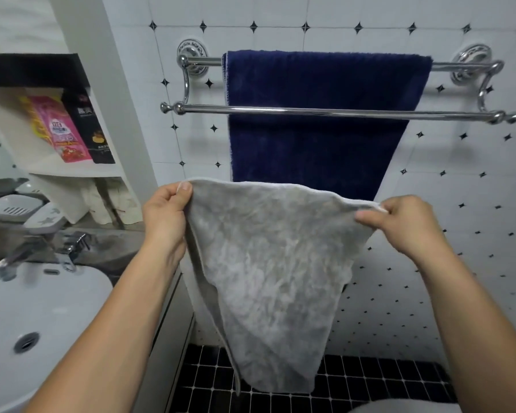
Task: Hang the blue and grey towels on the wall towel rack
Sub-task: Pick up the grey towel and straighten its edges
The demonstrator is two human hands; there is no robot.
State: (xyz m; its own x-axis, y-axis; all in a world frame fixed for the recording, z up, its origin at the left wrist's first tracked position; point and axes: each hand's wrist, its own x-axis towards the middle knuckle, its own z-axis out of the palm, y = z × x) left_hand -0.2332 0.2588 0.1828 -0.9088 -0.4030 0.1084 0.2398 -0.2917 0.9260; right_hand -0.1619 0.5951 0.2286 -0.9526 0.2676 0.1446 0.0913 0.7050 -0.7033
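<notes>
A person's two bare hands hold a grey towel point(274, 278) spread out in front of a tiled wall. The left hand point(164, 216) pinches its upper left corner, the right hand point(408, 225) its upper right corner, the cloth hanging toward the floor. Above, a blue towel point(319, 114) already drapes over the back bar of the chrome wall towel rack point(203, 108) — the front bar is bare. The step in hand appears to be hanging the grey towel; next it likely needs lifting and folding over that front bar.
</notes>
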